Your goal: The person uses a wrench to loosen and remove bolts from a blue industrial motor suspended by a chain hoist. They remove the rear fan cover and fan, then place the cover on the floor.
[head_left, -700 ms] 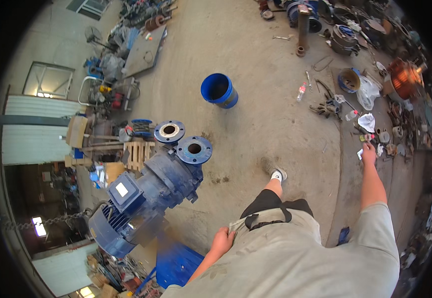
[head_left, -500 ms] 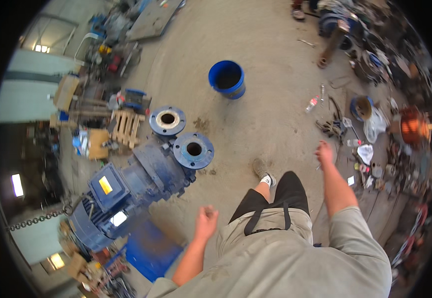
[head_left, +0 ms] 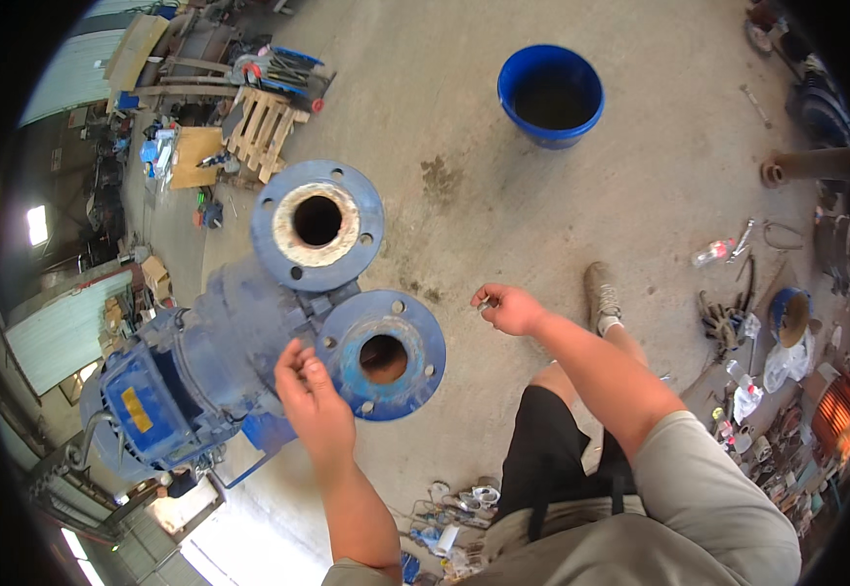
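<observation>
A blue pump with an attached motor (head_left: 220,327) lies at the left, with two round bolt-holed flanges facing up. The farther flange (head_left: 271,213) has a pale, worn ring about its dark bore; the nearer flange (head_left: 410,386) shows rust inside. Beside the nearer flange's left edge is my left hand (head_left: 313,391), its fingers loosely bent and apart, with nothing seen in them. To the right of the flanges, my right hand (head_left: 511,311) is closed on a small metal piece (head_left: 485,305), whose kind is too small to make out.
A blue bucket (head_left: 552,137) with dark contents stands ahead on the concrete floor. Rightward lie a plastic bottle (head_left: 713,253), a wrench (head_left: 743,239), a rusty pipe (head_left: 816,166) and a copper coil (head_left: 838,415). A wooden pallet (head_left: 261,132) sits beyond the pump.
I have come closer to the pump, and it fills more of the view. My left hand has risen beside the near flange; my right hand has swung inward from the right.
</observation>
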A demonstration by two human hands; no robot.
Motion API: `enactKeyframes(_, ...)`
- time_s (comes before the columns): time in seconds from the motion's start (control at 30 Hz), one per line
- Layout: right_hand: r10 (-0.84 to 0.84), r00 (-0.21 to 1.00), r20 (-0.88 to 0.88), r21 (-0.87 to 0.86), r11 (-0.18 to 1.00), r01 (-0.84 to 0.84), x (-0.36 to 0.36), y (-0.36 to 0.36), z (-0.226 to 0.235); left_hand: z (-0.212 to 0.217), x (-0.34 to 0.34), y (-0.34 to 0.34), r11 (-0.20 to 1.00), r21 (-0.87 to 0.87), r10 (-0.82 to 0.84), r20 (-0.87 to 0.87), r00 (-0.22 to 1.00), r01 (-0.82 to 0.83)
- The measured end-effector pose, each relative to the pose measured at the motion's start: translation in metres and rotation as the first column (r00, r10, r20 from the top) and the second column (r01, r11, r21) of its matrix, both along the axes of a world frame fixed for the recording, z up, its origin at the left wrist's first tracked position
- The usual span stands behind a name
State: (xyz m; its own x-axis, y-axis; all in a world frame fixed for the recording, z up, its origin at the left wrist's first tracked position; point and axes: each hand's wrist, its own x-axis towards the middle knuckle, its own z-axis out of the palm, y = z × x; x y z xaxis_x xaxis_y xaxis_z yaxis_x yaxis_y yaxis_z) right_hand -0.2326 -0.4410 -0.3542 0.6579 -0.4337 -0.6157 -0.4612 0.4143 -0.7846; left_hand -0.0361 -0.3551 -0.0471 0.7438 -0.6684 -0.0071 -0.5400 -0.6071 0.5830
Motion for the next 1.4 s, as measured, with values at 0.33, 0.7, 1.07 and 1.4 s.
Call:
enactKeyframes(0.33, -0.280, 0.836, 0.472, 0.415, 0.907, 0.069, 0.094, -0.030, -0.053, -0.035, 0.007, -0.012, 0.999, 0.013, 0.039, 0.124, 0.991, -0.041)
enactKeyframes(0.7, -0.472, 0.428, 0.771, 0.502, 0.863, 0.048, 0.241, -0.058, -0.041, -0.043, 0.017, -0.001, 0.974, -0.168, 0.208, 0.369, 0.906, -0.155)
enactKeyframes(1.07, -0.450, 0.337, 0.827, 0.427, 0.893, 0.145, 0.263, -0.052, -0.032, -0.038, 0.022, -0.003, 0.983, -0.171, 0.107, 0.281, 0.954, -0.059)
enactKeyframes(1.4, -0.399, 0.329, 0.856, 0.312, 0.906, 0.287, 0.255, -0.047, -0.026, -0.037, 0.019, -0.003, 0.979, -0.199, 0.053, 0.058, 0.997, -0.041)
